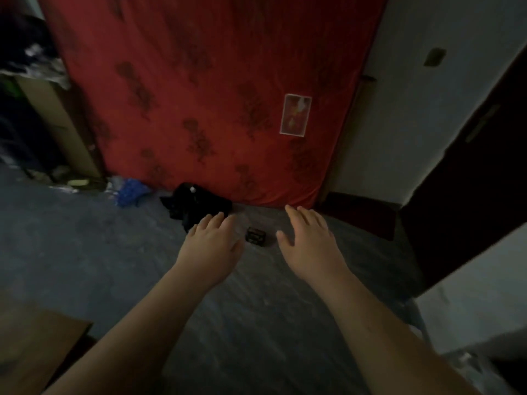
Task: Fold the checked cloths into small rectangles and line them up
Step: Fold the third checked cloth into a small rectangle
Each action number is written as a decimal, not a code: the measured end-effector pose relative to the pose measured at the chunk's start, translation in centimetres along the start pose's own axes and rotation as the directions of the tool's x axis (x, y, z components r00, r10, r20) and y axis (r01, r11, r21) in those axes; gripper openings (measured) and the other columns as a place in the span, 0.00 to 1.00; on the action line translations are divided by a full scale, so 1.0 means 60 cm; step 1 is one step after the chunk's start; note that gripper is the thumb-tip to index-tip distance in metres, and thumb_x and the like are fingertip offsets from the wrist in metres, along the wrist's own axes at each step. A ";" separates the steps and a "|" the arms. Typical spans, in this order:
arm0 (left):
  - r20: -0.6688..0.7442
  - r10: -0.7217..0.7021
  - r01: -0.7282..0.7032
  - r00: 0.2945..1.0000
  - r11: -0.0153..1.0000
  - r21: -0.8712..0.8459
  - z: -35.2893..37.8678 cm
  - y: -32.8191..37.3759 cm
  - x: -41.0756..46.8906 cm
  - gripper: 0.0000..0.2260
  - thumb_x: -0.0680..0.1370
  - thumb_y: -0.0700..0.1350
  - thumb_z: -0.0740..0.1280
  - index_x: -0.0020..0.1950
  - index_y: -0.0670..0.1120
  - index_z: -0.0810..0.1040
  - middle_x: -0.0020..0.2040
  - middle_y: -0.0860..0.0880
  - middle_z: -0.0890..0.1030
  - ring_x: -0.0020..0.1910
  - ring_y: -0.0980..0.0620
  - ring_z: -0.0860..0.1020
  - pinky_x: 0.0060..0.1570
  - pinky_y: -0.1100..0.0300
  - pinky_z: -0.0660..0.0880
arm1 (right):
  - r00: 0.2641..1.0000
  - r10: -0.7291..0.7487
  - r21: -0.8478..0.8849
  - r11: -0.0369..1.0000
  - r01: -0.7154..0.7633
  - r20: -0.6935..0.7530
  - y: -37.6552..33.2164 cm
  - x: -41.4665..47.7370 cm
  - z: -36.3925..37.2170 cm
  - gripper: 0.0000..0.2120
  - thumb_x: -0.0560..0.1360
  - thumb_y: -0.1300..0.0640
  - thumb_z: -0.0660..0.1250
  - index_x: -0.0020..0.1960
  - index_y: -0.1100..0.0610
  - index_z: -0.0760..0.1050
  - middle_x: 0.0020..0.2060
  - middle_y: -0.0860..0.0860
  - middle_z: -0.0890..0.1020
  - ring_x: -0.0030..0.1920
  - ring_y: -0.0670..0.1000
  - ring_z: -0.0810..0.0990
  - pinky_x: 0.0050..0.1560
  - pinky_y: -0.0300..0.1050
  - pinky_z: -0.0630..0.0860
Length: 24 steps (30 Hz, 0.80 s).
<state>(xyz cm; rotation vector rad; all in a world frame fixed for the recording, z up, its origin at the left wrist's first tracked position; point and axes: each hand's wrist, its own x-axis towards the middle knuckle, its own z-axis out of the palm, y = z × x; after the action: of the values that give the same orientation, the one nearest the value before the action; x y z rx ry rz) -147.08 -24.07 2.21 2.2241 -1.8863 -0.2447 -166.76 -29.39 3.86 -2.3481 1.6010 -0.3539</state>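
A red patterned mattress (216, 89) stands upright against the wall, its lower edge on the grey floor (85, 252). A dark door (462, 201) fills the right side. Both bare forearms reach forward over the floor. The left hand (212, 242) and the right hand (309, 238) are palm down, fingers straight and slightly spread, holding nothing. A crumpled black heap (196, 205) lies at the mattress foot, just beyond the left fingertips, and a blue bundle (131, 192) sits left of it. A small dark rectangle (256, 236) lies on the floor between the two hands, touching neither; the dim light hides whether it is a folded checked cloth
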 end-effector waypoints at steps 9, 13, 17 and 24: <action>0.031 -0.216 0.216 0.976 0.976 0.004 0.042 -0.190 0.209 0.29 0.82 0.60 0.59 0.80 0.50 0.61 0.79 0.47 0.65 0.78 0.45 0.61 0.76 0.46 0.62 | 0.973 -0.163 0.047 0.986 0.157 0.162 -0.066 0.315 0.134 0.31 0.83 0.41 0.56 0.82 0.48 0.54 0.81 0.50 0.58 0.81 0.54 0.52 0.78 0.59 0.59; -0.006 -0.339 0.339 0.941 0.941 0.014 0.046 -0.274 0.342 0.29 0.82 0.60 0.60 0.80 0.50 0.62 0.78 0.47 0.67 0.77 0.45 0.63 0.75 0.47 0.63 | 0.931 -0.292 0.067 0.956 0.284 0.217 -0.110 0.517 0.199 0.31 0.83 0.41 0.56 0.82 0.49 0.54 0.81 0.51 0.59 0.81 0.55 0.52 0.78 0.58 0.58; -0.041 -0.492 0.493 0.870 0.870 0.012 0.008 -0.360 0.444 0.29 0.82 0.60 0.59 0.80 0.50 0.62 0.77 0.47 0.67 0.77 0.44 0.63 0.74 0.47 0.63 | 0.855 -0.434 0.074 0.899 0.431 0.285 -0.192 0.696 0.232 0.31 0.83 0.42 0.57 0.82 0.50 0.55 0.81 0.53 0.60 0.80 0.56 0.53 0.78 0.56 0.58; -0.086 -0.781 0.778 0.619 0.624 -0.068 -0.052 -0.492 0.477 0.28 0.82 0.60 0.59 0.80 0.50 0.61 0.79 0.47 0.65 0.78 0.45 0.62 0.76 0.49 0.60 | 0.603 -0.688 0.148 0.700 0.699 0.403 -0.397 0.846 0.306 0.32 0.83 0.42 0.58 0.82 0.52 0.56 0.80 0.54 0.61 0.80 0.56 0.56 0.78 0.52 0.55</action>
<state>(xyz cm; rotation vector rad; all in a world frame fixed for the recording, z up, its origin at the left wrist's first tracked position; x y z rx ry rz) -113.49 -47.53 -2.39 2.8328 -0.7152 -0.2614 -121.59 -66.83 -2.34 -2.7289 0.4282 0.0627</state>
